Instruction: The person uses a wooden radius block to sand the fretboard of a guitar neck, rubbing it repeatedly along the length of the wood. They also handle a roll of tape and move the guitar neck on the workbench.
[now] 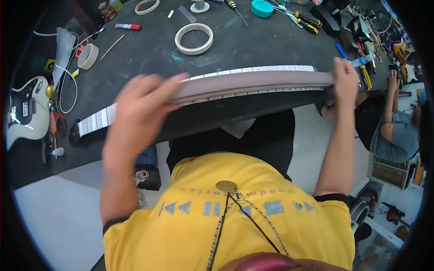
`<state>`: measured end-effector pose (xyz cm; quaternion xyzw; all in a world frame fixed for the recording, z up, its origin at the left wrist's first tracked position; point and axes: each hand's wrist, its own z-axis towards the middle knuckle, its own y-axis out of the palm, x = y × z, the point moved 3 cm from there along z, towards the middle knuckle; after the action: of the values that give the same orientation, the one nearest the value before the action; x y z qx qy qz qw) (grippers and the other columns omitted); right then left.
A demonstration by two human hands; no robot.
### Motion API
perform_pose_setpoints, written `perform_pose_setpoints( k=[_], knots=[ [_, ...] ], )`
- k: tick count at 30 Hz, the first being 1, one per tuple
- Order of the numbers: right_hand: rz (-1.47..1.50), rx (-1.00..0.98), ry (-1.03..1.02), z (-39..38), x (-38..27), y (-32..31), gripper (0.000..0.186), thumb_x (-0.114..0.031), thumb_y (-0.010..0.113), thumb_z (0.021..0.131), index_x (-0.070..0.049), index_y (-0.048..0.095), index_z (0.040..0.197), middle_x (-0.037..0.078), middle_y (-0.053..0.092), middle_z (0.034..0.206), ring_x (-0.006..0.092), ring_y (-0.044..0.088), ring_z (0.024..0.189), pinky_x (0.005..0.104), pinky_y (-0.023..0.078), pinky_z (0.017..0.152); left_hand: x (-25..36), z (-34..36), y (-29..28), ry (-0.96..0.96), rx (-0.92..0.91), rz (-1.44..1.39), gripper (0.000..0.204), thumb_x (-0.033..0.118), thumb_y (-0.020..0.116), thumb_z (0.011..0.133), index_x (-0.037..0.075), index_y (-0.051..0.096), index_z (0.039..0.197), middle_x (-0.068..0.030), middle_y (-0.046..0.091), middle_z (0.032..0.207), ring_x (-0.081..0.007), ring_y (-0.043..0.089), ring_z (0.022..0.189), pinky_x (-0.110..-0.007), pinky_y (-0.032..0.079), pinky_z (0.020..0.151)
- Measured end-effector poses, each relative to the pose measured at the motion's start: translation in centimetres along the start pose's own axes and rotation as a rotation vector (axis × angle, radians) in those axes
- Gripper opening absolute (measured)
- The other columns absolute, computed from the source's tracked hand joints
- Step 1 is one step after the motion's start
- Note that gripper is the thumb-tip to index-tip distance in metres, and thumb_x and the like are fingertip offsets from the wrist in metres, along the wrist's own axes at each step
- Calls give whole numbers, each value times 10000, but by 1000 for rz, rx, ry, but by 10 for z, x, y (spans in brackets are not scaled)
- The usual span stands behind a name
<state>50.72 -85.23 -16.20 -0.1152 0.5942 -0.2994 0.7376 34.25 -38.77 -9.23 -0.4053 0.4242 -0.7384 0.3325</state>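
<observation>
A guitar neck (97,121) lies across the near edge of the dark workbench, its fretboard covered in pale tape strips between the frets. Along its top runs a long grey-brown bar (257,81), which hides the middle of the fretboard. My left hand (140,104) is closed around the bar's left end, slightly blurred. At the other end, my right hand (344,81) grips the bar with its fingers curled over. The neck's dark left tip (75,134) sticks out past my left hand.
Masking tape rolls (194,39), a red marker (128,27), a screwdriver (237,12) and a teal round tin (261,8) lie farther back. Pliers (307,25) and cluttered tools sit at the right. A white electric guitar (28,110) is at the left; another person (393,131) works at far right.
</observation>
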Motion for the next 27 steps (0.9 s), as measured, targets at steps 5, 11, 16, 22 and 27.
perform_pose_setpoints(
  k=[5, 11, 16, 22, 27],
  knots=[
    [41, -31, -186, -59, -72, 47, 437, -276, 646, 1079, -48, 506, 733, -31, 443, 676, 86, 392, 669, 305, 354, 605, -46, -80, -40, -176, 109, -67, 593, -40, 804, 729, 96, 765, 1306, -106, 691, 967, -285, 634, 893, -381, 511, 800],
    [123, 35, -117, 49, 70, -71, 406, -325, 643, 1075, -81, 605, 753, -42, 565, 746, 74, 481, 675, 282, 383, 623, 66, 30, 36, 104, 125, -84, 534, 45, 823, 791, 88, 725, 1314, -118, 622, 922, -338, 570, 835, -441, 482, 759],
    [90, -31, -172, -37, -49, 41, 426, -315, 660, 1056, -42, 545, 751, 25, 510, 670, 120, 438, 647, 341, 390, 597, -32, -66, -24, -108, 41, 8, 558, -3, 792, 788, 36, 719, 1339, -129, 662, 1003, -293, 626, 924, -386, 507, 842],
    [121, 78, -132, 0, 12, -12, 429, -313, 643, 1064, -54, 615, 723, -6, 540, 661, 106, 492, 658, 321, 418, 631, 21, -11, 13, 18, 145, -11, 538, 18, 820, 762, 84, 754, 1292, -107, 638, 919, -303, 593, 847, -401, 488, 767],
    [202, 71, -41, 31, 48, -48, 430, -327, 666, 1047, -53, 606, 722, -13, 548, 665, 92, 484, 654, 313, 420, 625, 58, 18, 33, 48, 98, -21, 526, 19, 814, 792, 69, 738, 1311, -129, 629, 956, -319, 599, 881, -411, 496, 801]
  ],
)
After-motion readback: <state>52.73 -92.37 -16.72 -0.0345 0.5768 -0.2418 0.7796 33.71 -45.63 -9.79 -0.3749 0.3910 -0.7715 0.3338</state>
